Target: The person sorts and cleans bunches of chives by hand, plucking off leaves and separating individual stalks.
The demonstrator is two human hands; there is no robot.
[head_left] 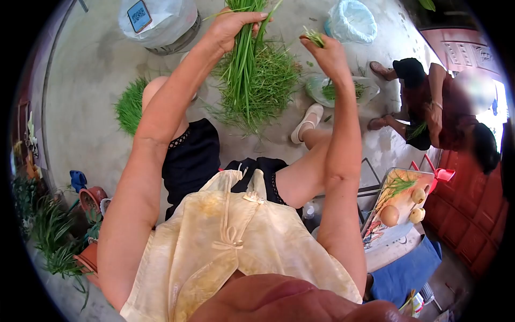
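Note:
My left hand (230, 31), at the top of the head view, is closed round a bunch of long green chives (241, 72). The blades hang down over a loose heap of chives (276, 88) on the floor. To its right, my right hand (330, 56) is raised with its fingers pinched on a small tuft of pale chive ends (313, 37). Below that hand, a clear plastic bag (367, 94) lies on the floor with green bits in it. Another pile of chives (130, 107) sits beside my left knee.
A phone (139, 16) rests on a plastic-covered bucket (177, 27). At the top right stands a bag-lined bin (351, 21). Another person (434, 107) bends over at the right. Round vegetables lie on a small table (383, 236). Potted plants (92, 199) line the left.

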